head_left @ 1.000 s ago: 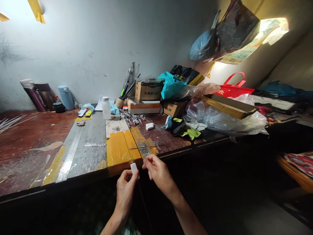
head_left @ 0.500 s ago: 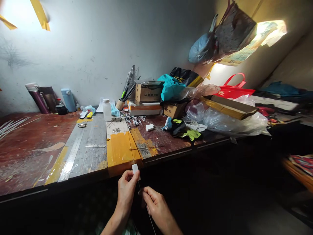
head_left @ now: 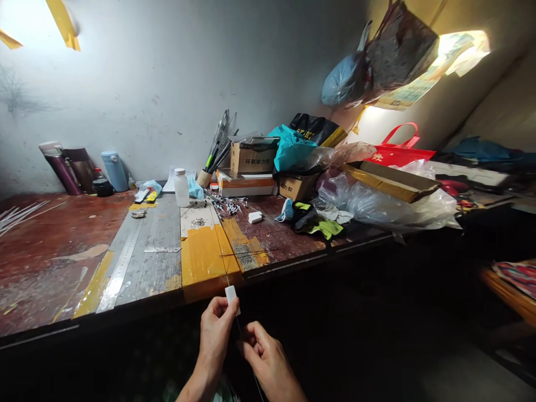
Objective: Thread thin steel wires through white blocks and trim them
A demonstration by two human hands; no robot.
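Note:
Just below the front edge of the table, my left hand [head_left: 214, 329] pinches a small white block [head_left: 230, 292], perhaps foam or eraser, between thumb and fingers. A long thin rod [head_left: 222, 250] runs from the table top, passes at the block and continues down to my right hand. Whether the block wraps the rod or only presses on it cannot be made out. Slightly lower and to the right, my right hand [head_left: 270, 354] is closed on the rod with bent fingers, its fingertips partly in shadow. Below that hand the rod's lower end fades into the dark.
Yellow tape [head_left: 205, 251] covers the table edge ahead. A steel ruler [head_left: 121, 271] lies to its left. Farther back stand a white bottle [head_left: 181, 188], a second white block [head_left: 255, 217], cardboard boxes [head_left: 253, 156] and flasks [head_left: 115, 172]. Plastic bags [head_left: 389, 206] crowd the right side.
My left hand and the white block have shifted slightly downward. My right hand has dropped a little and its fingers are curled more tightly. The view has tilted slightly.

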